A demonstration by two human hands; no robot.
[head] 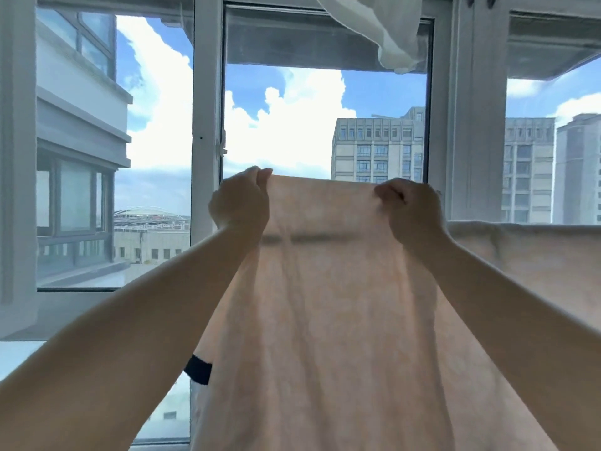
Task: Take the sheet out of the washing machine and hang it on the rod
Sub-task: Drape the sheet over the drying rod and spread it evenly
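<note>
The left hand point(240, 198) is raised at about 10 o'clock of centre, fingers curled and pinched on the top edge of the sheet point(325, 304). The right hand point(409, 206) is up at about 2 o'clock, clenched on the same edge, so a short span of cloth is stretched taut between the 2 hands. Both bare forearms run down toward 7 and 5 o'clock.

The sheet is pale peach and thin enough for light to pass through; it falls from the hands toward 6 o'clock and out of view. At 3 o'clock more of the same cloth point(527, 249) lies draped with its top line level; whatever carries it is hidden. A faint dark horizontal bar point(299, 238) shows through the sheet just below the hands.

Behind stands a white-framed window point(208, 125), with tall buildings point(377, 148) and cloudy blue sky beyond. At 12 o'clock a white cloth point(390, 30) hangs from above. A small black object point(198, 369) sits at 7 o'clock beside the sheet's edge.
</note>
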